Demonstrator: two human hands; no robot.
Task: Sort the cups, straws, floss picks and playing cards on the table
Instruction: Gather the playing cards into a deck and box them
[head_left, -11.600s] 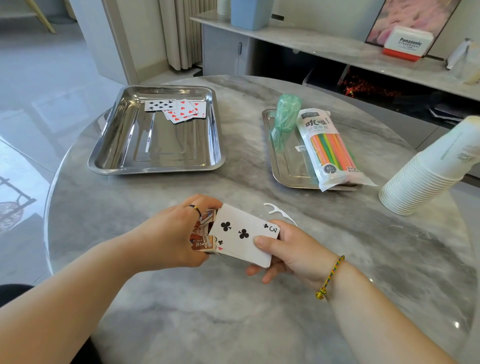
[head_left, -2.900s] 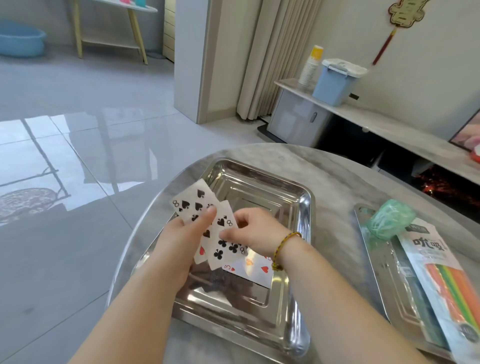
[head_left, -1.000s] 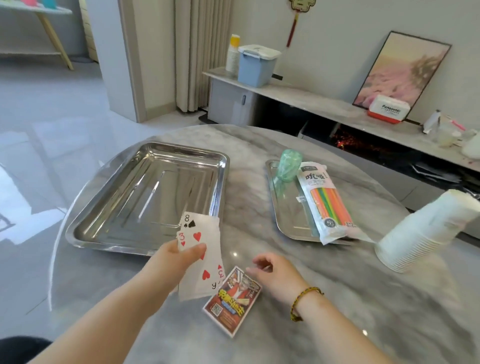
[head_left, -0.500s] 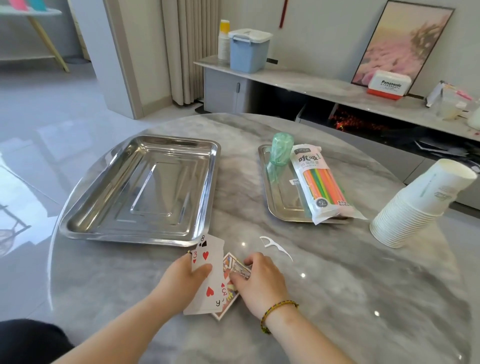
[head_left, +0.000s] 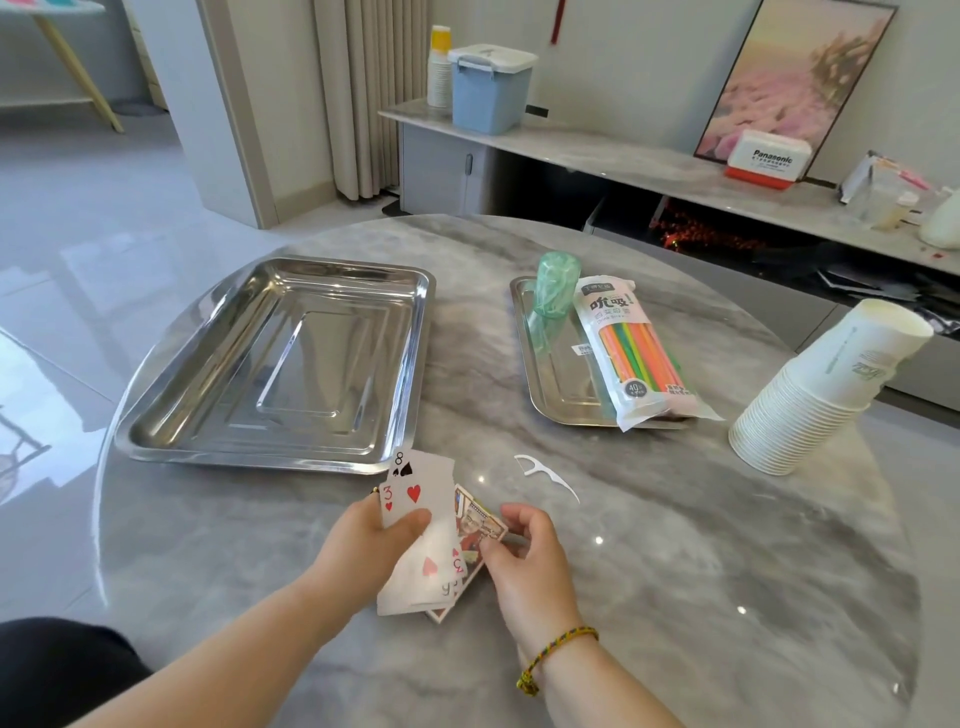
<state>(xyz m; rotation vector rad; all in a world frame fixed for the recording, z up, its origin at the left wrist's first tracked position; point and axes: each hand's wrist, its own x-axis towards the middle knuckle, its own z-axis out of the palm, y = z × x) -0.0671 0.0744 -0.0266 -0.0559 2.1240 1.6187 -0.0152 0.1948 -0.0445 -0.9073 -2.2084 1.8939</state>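
The step in hand looks like packing the playing cards (head_left: 415, 493). The left hand (head_left: 363, 545) grips a loose fan of them, thumb pressed on the three of hearts, with an eight of spades showing behind. The right hand (head_left: 524, 561) pinches the edge of the printed card box (head_left: 480, 525), which sits just under the fan, low over the marble-veined surface (head_left: 701, 571). Whether the box flap is open I cannot tell, as the cards cover it.

The next move calls for squaring the slick, thin cards into one block and lining it up with the box mouth. A loose fan would likely snag.

A single white floss pick (head_left: 545, 472), thin plastic with a curved head, lies on the surface just beyond the right hand. The large steel tray (head_left: 260, 460) is glossy, deep-walled and rectangular. The smaller tray (head_left: 558, 384) carries a translucent green tub (head_left: 557, 283), tipped on its side, and touching it a crinkly plastic pack of bright straws (head_left: 636, 358). A tilted stack of white paper cups (head_left: 815, 400) rests on the surface well to the right.
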